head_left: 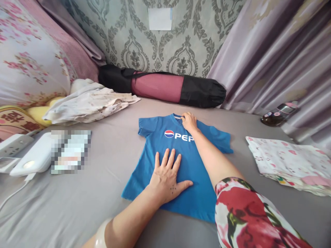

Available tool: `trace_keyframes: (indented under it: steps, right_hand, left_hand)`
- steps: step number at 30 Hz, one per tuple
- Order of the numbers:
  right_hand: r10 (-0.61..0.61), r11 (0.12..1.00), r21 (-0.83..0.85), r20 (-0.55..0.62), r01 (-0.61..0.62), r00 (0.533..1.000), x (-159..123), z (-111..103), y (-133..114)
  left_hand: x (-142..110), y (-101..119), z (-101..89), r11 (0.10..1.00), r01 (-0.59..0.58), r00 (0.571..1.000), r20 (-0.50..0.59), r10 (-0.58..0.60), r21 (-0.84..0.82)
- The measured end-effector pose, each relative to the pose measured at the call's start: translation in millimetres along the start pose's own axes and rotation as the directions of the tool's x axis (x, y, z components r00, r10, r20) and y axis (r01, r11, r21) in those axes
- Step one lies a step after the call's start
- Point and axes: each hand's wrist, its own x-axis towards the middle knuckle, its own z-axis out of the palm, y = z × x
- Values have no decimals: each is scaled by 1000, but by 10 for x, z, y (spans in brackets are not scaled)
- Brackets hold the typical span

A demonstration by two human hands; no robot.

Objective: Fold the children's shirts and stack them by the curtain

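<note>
A blue T-shirt (147, 172) with a round red, white and blue logo and white letters lies spread flat, its collar pointing away from me. My left hand (167, 175) rests palm down on its lower front, fingers spread. At the collar, my right hand (189, 121) has its fingers curled in and closed on the neckline fabric. The right forearm crosses the shirt and covers the last letters and part of its right side.
A bagged pink and black roll (157, 86) lies along the patterned wall. Crumpled pale cloth (90, 103), a white power bank (34, 155) and a blurred phone-like rectangle (71, 151) are on the left. Folded printed cloth (289, 162) and a bottle (279, 113) are on the right. Grey sheet (103, 199) lies beneath.
</note>
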Motion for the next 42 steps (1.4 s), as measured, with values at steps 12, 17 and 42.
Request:
trace_keyframes:
  steps: [12,17,42]
  right_hand:
    - [-211,978,14,45,210,977,-396,-321,-337]
    - [-362,932,71,236,355,902,-798,-175,-538]
    - [-39,999,0,277,41,960,-950,-421,28]
  left_hand:
    - [25,-29,-57,998,39,999,-1,-39,-42]
    - [29,-23,-5,977,207,975,-88,-202,56]
    - [91,-260,-102,900,374,927,-108,-359,225]
